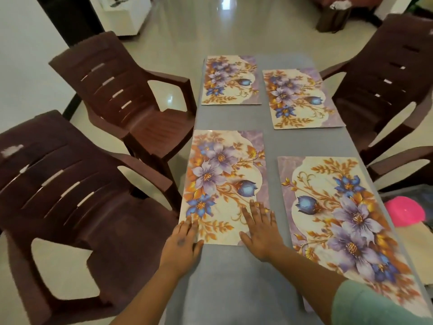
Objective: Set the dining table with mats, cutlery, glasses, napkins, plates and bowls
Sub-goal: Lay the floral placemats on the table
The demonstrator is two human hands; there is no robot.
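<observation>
Several floral place mats lie on the grey table [271, 139]. The near left mat [225, 179] is under both my hands. My left hand [184, 240] lies flat on its near left corner, fingers straight. My right hand [261, 228] presses flat on its near right corner, fingers spread. The near right mat [339, 219] lies beside my right forearm. Two more mats sit at the far end, the far left mat [230, 80] and the far right mat [300, 99]. No cutlery, glasses, napkins, plates or bowls are in view.
Two dark brown plastic chairs [77, 198] [131, 97] stand along the table's left side, and two more chairs [384, 80] [403, 165] on the right. A pink object [404, 212] lies off the table's right edge. Glossy tiled floor lies beyond.
</observation>
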